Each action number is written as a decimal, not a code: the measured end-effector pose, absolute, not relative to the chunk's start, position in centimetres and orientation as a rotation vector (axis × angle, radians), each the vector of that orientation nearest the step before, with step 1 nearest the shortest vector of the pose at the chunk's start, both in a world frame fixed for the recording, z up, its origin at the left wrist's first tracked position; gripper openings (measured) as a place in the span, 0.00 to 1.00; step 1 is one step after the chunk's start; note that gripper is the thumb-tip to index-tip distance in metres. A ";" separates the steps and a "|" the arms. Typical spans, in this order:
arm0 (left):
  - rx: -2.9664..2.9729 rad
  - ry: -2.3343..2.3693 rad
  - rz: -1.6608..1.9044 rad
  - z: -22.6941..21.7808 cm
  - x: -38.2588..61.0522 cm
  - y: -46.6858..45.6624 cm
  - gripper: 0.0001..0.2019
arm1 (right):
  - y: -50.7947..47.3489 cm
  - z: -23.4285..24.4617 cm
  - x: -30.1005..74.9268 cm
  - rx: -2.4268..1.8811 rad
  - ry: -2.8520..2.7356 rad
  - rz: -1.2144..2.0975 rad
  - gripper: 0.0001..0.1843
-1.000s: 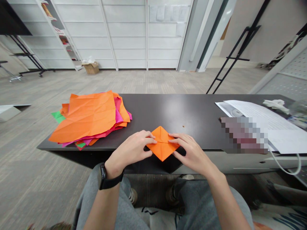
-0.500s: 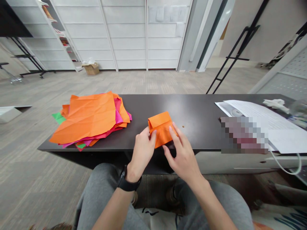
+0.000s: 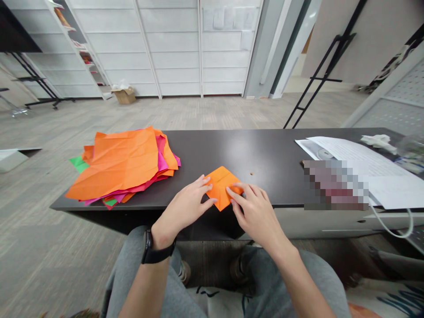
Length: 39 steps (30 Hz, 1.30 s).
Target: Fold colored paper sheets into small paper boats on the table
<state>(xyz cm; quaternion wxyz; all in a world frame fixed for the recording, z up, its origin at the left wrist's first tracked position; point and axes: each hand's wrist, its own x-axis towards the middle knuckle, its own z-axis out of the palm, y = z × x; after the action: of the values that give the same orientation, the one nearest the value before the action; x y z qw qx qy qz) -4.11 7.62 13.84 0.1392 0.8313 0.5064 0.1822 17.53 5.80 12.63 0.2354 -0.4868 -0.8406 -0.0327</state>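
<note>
A grey floor point(image 3: 205, 112) runs back to tall white panels point(image 3: 175, 48), and a dark tabletop point(image 3: 205, 150) sits in front of the person. Near its front edge, in the middle, is a small folded orange paper point(image 3: 220, 182), turned like a diamond, with one corner pointing at the person. That spot is probably easy for both hands to reach.

The left hand point(image 3: 185, 203) has its fingers on the paper's left side, with the thumb lower down and a gap between. The right hand point(image 3: 256, 214) has its fingers bent over the right side. I cannot tell if either hand is pinching or just pressing. One hand on each side likely stops the paper sliding.

A black watch point(image 3: 155, 253) is on the left wrist. To the left lies a messy pile of bright paper point(image 3: 124, 163), maybe put there to leave room for the hands. Well to the right are white printed sheets point(image 3: 361, 161), a blurred-out thing point(image 3: 338, 185) and a crumpled tissue point(image 3: 379, 141).
</note>
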 end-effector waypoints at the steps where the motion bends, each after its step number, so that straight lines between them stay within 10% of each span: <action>1: 2.424 1.433 0.476 14.0 -4.4 7.5 0.20 | 5.6 12.8 17.4 -1.363 -2.312 -0.097 0.18; 9: 2.558 1.314 0.296 15.1 -5.6 6.7 0.18 | 4.7 11.9 16.6 -1.381 -2.365 -0.121 0.28; 39: 2.318 1.244 0.732 15.2 -4.7 8.1 0.11 | 6.7 11.6 18.1 -1.085 -2.257 0.161 0.13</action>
<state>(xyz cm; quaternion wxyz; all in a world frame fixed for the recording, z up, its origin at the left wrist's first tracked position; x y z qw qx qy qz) -4.71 8.12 15.17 0.2038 0.8310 0.4461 0.2625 18.11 6.69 11.65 0.3106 -0.4110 -0.8549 0.0609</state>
